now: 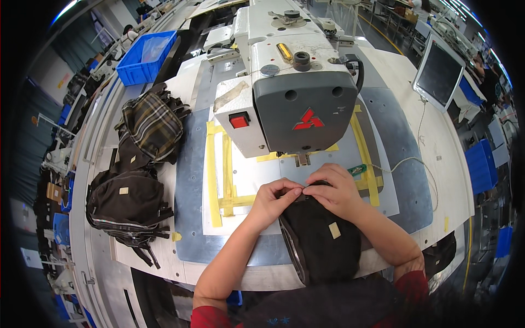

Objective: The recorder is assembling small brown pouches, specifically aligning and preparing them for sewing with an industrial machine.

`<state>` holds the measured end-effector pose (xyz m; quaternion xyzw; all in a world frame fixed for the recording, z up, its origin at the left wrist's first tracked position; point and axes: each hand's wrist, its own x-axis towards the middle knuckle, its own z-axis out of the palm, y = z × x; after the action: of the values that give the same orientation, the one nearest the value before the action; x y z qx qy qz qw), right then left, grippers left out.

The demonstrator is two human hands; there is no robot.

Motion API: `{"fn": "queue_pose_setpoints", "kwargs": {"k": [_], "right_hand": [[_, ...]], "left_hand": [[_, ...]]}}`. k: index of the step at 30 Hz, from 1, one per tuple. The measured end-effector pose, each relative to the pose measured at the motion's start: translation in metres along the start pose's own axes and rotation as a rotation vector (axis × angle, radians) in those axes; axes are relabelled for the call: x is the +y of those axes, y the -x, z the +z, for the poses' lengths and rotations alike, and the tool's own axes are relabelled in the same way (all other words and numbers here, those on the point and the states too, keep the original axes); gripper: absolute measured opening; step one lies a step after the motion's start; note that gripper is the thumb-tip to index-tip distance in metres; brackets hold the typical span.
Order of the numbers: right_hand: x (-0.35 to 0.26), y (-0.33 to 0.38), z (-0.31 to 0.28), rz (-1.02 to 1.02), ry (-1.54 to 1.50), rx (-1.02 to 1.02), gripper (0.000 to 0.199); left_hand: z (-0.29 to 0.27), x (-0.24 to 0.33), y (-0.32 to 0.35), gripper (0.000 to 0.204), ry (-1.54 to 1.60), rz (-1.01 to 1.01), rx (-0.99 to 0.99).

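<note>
A black zippered backpack [322, 249] with a small cream label lies in front of me, over the front edge of the machine table. Both hands pinch its top end, close together. My left hand [276, 201] is closed, thumb and forefinger pressed on a bit of the bag. Just beside it my right hand [336, 191] is also closed on the same spot, fingers bent. What exactly lies between the fingertips is too small to make out. Right above the hands stands the grey and white head of a sewing machine [303, 109]. A green-handled tool [357, 170] on a cord lies by my right hand.
Dark backpacks [128, 199] and a plaid one [153, 126] are piled on the left. Behind them sits a blue crate [145, 57]. A screen [439, 72] stands at the right. Yellow tape [214, 180] marks the white plate beneath the machine.
</note>
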<state>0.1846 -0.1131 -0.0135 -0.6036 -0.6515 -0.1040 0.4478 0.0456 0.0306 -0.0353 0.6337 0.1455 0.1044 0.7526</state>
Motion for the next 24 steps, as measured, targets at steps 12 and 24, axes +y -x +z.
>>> {"fn": "queue_pose_setpoints", "kwargs": {"k": [12, 24], "right_hand": [[-0.002, 0.002, -0.003, -0.16, 0.128, 0.068, 0.028], [-0.003, 0.003, -0.004, -0.201, 0.162, 0.046, 0.027]], "left_hand": [[0.002, 0.002, 0.002, 0.011, -0.148, 0.145, 0.015], [0.007, 0.01, 0.005, 0.006, -0.243, 0.201, 0.058]]}}
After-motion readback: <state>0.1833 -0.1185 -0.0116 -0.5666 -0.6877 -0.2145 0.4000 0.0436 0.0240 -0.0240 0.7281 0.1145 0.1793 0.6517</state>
